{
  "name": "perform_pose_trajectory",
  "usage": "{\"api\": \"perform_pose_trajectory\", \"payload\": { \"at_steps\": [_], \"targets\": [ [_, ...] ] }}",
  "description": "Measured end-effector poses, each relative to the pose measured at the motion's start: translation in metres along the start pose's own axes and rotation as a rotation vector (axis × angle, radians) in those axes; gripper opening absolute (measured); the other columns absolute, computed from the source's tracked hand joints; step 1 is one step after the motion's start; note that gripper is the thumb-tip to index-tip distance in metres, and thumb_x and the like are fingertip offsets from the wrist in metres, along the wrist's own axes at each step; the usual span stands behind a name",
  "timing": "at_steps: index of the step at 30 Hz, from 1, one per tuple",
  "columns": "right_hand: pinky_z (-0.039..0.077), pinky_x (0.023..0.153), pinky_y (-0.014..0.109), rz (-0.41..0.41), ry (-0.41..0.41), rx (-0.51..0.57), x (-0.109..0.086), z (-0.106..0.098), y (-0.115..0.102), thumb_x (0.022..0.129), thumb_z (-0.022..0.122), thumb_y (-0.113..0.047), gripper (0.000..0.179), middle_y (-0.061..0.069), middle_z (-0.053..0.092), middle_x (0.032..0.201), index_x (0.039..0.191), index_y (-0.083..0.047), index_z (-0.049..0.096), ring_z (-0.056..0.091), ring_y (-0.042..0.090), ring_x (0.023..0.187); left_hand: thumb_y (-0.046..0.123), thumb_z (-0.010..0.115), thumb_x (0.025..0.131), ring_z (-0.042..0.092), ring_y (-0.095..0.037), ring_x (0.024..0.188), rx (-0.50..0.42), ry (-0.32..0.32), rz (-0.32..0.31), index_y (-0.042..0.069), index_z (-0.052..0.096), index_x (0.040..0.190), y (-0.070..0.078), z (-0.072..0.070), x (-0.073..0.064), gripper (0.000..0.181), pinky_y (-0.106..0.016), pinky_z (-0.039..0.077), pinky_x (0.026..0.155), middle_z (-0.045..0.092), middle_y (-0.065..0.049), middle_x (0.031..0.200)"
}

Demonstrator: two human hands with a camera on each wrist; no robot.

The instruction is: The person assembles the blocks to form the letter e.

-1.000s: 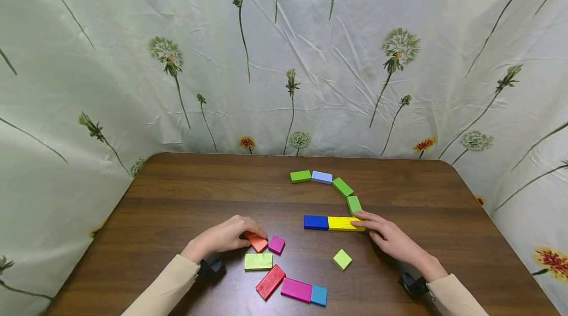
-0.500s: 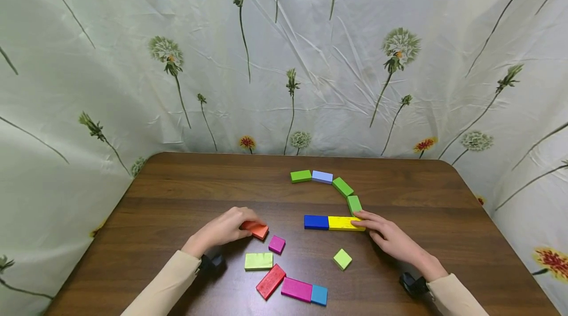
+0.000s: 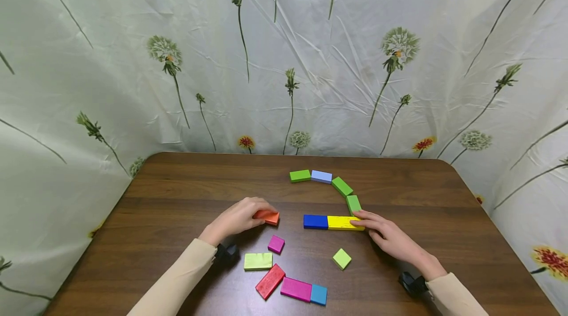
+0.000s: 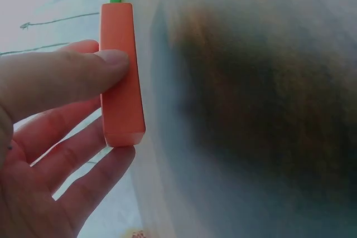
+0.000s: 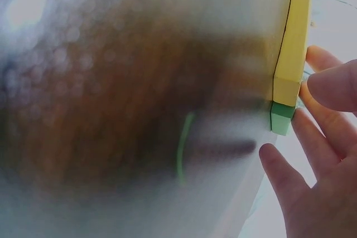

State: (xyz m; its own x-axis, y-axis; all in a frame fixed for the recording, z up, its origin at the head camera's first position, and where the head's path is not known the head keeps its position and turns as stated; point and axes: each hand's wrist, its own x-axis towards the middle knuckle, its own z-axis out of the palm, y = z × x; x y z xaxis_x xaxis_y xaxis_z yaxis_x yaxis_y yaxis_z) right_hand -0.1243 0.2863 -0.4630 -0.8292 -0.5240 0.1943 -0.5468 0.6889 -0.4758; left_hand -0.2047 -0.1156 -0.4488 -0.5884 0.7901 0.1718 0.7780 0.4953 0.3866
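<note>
My left hand [image 3: 241, 218] pinches an orange block [image 3: 271, 218] between thumb and fingers, left of the blue block [image 3: 315, 222]. Up close in the left wrist view, the thumb lies across one face of that orange block [image 4: 120, 110], fingers behind it. The blue block and a yellow block [image 3: 339, 223] lie end to end in a straight row. At the row's right end my right hand [image 3: 388, 239] rests its nearly straight fingertips on the yellow block, beside a green block [image 3: 353, 203]. In the right wrist view, the yellow block [image 5: 293, 37] stands by loosely extended fingers.
An arc of green blocks [image 3: 342, 187] and a light blue block [image 3: 321, 176] curves behind the row. Nearer lie a magenta square [image 3: 276, 244], a lime block [image 3: 258, 262], a lime square [image 3: 342, 259], a red block [image 3: 270, 281], a magenta block [image 3: 296, 289] and a blue square [image 3: 318, 295].
My left hand has carried the orange block from beside the magenta square, forward and then right toward the blue block. The right hand keeps its place.
</note>
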Motion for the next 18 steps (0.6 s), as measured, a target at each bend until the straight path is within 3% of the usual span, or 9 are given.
{"api": "perform_pose_trajectory", "payload": {
  "at_steps": [11,18],
  "targets": [
    [0.044,0.097,0.034,-0.005,-0.005,0.001,0.0,0.0,0.001,0.086,0.055,0.013,0.048,0.011,0.049,0.139,0.128,-0.011,0.063,0.046,0.033,0.124,0.0,0.068,0.086,0.059,-0.02,0.108,-0.001,-0.021,-0.007,0.01,0.067,0.12,-0.007,0.003,0.013,0.035,-0.036,0.047,0.092,0.065,-0.004,0.115],
    [0.044,0.097,0.032,-0.008,-0.004,0.006,0.0,0.001,0.001,0.086,0.055,0.014,0.049,0.011,0.049,0.139,0.128,-0.011,0.062,0.046,0.032,0.125,-0.013,0.062,0.082,0.061,-0.019,0.101,0.017,-0.021,0.067,0.005,0.069,0.115,-0.013,0.005,0.033,0.039,-0.033,0.049,0.088,0.066,-0.005,0.108]
  ]
}}
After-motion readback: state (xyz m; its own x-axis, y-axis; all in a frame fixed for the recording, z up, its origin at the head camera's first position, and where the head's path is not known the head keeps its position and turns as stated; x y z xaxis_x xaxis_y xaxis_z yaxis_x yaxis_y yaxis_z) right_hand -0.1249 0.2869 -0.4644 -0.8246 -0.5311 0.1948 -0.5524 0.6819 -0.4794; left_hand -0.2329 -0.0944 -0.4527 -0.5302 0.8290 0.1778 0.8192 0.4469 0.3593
